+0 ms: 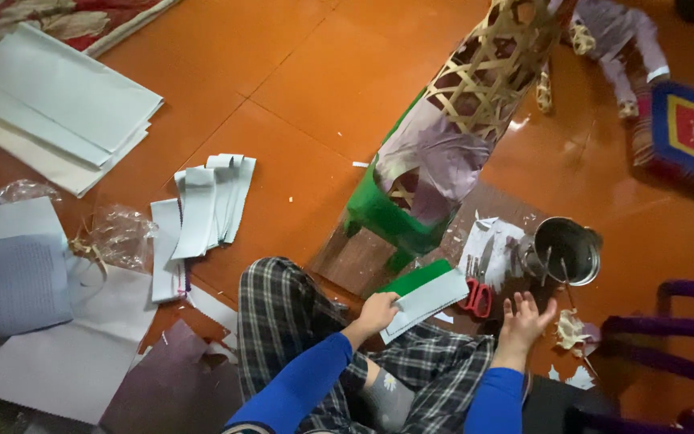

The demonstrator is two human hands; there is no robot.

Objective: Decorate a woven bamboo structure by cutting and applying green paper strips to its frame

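On the orange floor (299,72), left of our knees, lay the cut paper strips (206,205), and our left hand (377,312) had its grip clamped on a folded white-and-green sheet (426,296) held just above the checked trousers (299,321) — we judged this the handling step between cuts or pastings. Our right hand (524,320) hovered with fingers spread apart, holding nothing, just beside the red-handled scissors (475,293) and near the steel pot (565,249) — the next move, we judged, called for a steady hold on the sheet.

head-worn camera, looking steeply down, close over the lap, orange floor (299,72) stretching ahead, single view
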